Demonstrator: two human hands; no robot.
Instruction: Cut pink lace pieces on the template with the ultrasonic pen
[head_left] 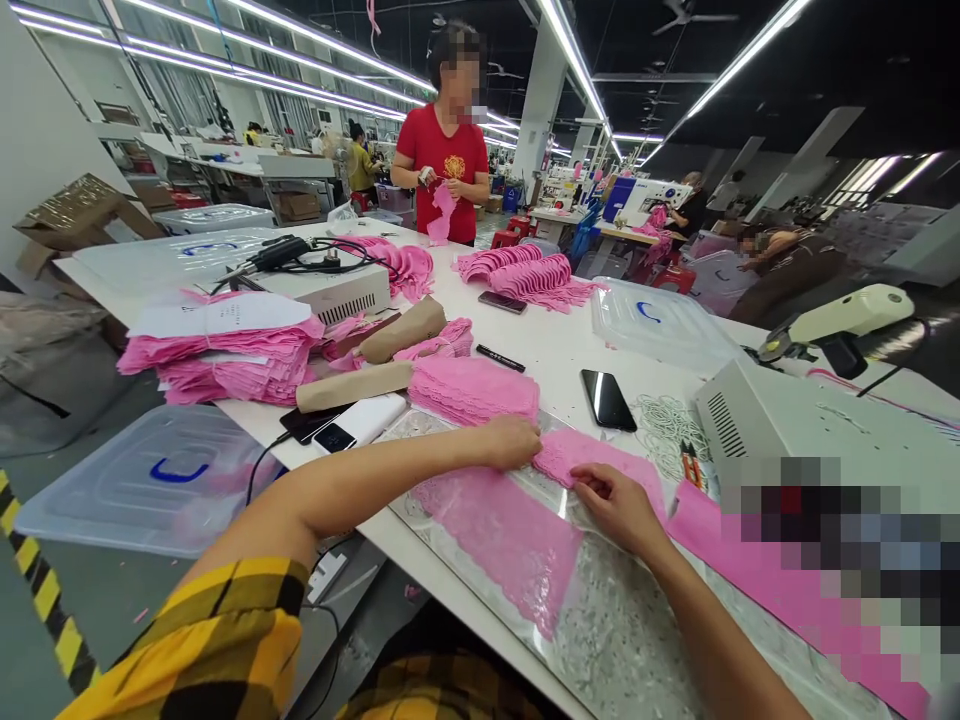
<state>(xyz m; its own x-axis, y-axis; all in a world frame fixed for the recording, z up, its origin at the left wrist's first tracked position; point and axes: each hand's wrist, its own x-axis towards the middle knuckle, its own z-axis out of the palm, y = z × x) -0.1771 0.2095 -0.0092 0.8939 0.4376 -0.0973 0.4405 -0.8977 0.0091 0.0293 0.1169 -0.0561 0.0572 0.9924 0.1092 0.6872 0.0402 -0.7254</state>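
Note:
A pink fabric piece [611, 458] with a scalloped, lacy edge lies at the far side of a glossy, stone-patterned board [630, 620]. My left hand [514, 442] is closed, its fingertips at the left end of that piece. My right hand [615, 505] is bent over the near edge, thumb and fingers pinching the fabric. Nearer to me, a second pink panel [510, 540] lies flat on the board, partly under my left forearm. Just behind my left hand sits a stack of pink fabric pieces [472, 388]. A long pink strip [780, 590] runs along the right side.
A black phone [609, 400], orange-handled snips [691, 464], a marker [500, 358] and loose pale bands [670, 430] lie beyond my hands. Grey machine boxes [780, 430] stand right and left. Bundled pink pieces [225, 350] pile up at left. Across the table stands a person in red [442, 150].

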